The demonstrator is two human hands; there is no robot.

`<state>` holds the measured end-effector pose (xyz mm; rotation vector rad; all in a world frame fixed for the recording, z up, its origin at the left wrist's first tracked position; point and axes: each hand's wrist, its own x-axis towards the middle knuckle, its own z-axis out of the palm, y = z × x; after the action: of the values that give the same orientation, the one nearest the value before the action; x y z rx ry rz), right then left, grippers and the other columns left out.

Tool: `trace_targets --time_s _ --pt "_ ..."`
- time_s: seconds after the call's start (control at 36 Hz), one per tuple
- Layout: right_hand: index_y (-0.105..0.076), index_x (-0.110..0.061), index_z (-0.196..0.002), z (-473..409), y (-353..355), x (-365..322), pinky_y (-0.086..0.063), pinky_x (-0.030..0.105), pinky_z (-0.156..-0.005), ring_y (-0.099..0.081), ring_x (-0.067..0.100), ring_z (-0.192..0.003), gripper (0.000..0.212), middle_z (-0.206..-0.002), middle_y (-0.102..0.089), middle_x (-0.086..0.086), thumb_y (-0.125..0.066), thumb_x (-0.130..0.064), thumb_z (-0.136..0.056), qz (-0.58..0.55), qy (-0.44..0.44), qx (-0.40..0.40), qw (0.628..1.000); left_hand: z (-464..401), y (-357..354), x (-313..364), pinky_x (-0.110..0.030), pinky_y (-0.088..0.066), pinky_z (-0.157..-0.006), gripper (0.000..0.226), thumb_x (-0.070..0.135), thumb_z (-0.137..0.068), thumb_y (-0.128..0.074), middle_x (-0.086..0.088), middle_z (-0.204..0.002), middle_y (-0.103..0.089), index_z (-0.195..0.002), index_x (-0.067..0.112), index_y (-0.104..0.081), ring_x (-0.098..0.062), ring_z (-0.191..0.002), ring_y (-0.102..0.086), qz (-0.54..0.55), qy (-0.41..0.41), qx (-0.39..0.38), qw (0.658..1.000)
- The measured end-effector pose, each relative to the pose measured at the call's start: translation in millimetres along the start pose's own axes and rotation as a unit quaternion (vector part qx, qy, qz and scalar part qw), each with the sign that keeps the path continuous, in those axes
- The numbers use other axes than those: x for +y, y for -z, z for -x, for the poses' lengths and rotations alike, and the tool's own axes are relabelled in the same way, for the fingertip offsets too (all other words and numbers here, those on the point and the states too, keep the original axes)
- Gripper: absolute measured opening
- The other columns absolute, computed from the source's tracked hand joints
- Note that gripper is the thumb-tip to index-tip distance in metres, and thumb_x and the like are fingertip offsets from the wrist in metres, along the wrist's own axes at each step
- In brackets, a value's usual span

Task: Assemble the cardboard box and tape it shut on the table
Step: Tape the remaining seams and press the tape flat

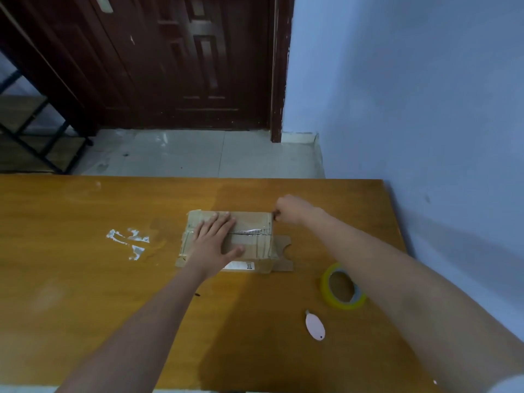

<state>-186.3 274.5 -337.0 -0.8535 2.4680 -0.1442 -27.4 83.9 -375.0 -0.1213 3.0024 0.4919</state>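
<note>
L hand (217,241) flat on box (249,222), R hand (289,209) curled at far-right corner, grip unclear; press firm w/ L, smooth tape (251,231) rightward.

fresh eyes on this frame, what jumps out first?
Mid-table, the flattened cardboard box, with the left hand pressed flat on it and the right hand curled at its far right corner. Nearer, to the right, a yellow tape roll and a small pink cutter; tape scraps stick to the wood at left.

Home rm — dark wood door (181,61), tiled floor (198,154), painted wall (411,89), wood table (85,279).
</note>
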Motion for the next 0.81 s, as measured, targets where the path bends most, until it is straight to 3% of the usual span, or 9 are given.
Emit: trace_targets --time_s 0.11,0.22,0.31,0.56,0.72,0.81 --pt "-0.068 -0.007 -0.095 -2 1 0 -0.045 0.031 -0.064 -0.057 0.025 -0.075 0.019 -0.094 -0.067 0.015 -0.053 -0.017 -0.090 0.001 0.000 -0.038 0.999 0 1 1 -0.031 0.010 -0.116 0.092 0.081 -0.070 -0.017 0.016 -0.158 -0.008 -0.149 0.033 -0.017 -0.007 -0.145 0.004 -0.007 0.003 -0.003 1.000" --pt "-0.067 -0.004 -0.090 -6 6 -3 -0.044 0.030 -0.062 -0.056 0.025 -0.073 0.017 -0.079 -0.058 0.010 -0.053 -0.015 -0.089 0.021 0.000 -0.052 0.998 0 0 0 -0.032 0.009 -0.117 0.091 0.080 -0.071 -0.018 0.017 -0.157 -0.009 -0.149 0.034 -0.018 -0.007 -0.145 0.003 -0.004 0.006 0.002 1.000" --pt "-0.067 -0.004 -0.095 -7 7 -4 -0.043 0.029 -0.061 -0.056 0.024 -0.074 0.021 -0.080 -0.055 0.007 -0.053 -0.019 -0.090 0.040 -0.002 -0.062 0.997 -1 -1 -1 -0.031 0.011 -0.116 0.091 0.080 -0.071 -0.019 0.016 -0.157 -0.009 -0.149 0.034 -0.017 -0.006 -0.145 0.004 0.000 0.006 0.000 1.000" --pt "-0.064 -0.006 -0.089 0 -10 -6 -0.035 0.025 -0.049 -0.052 0.022 -0.066 0.017 -0.076 -0.054 0.004 -0.051 -0.017 -0.092 -0.018 -0.043 -0.014 0.999 -1 -4 -5 -0.030 0.013 -0.115 0.078 0.070 -0.085 -0.039 0.015 -0.158 -0.008 -0.150 0.033 -0.017 -0.006 -0.145 0.005 0.003 0.003 0.000 1.000" --pt "-0.064 -0.002 -0.094 8 -27 -9 -0.041 0.032 -0.062 -0.055 0.027 -0.075 0.021 -0.082 -0.056 0.009 -0.044 -0.009 -0.095 -0.091 -0.086 0.013 0.992 -2 -5 -5 -0.033 0.012 -0.115 0.079 0.068 -0.085 -0.038 0.014 -0.158 -0.005 -0.150 0.031 -0.013 -0.008 -0.145 0.006 0.001 0.001 -0.012 1.000" --pt "-0.059 -0.007 -0.082 10 -32 -10 -0.039 0.030 -0.055 -0.052 0.022 -0.067 0.022 -0.076 -0.054 0.006 -0.042 -0.006 -0.096 -0.087 -0.082 0.008 0.993 -2 -5 -4 -0.034 0.011 -0.116 0.079 0.066 -0.086 -0.040 0.013 -0.159 -0.003 -0.151 0.031 -0.011 -0.009 -0.145 0.007 -0.001 0.000 -0.020 1.000"
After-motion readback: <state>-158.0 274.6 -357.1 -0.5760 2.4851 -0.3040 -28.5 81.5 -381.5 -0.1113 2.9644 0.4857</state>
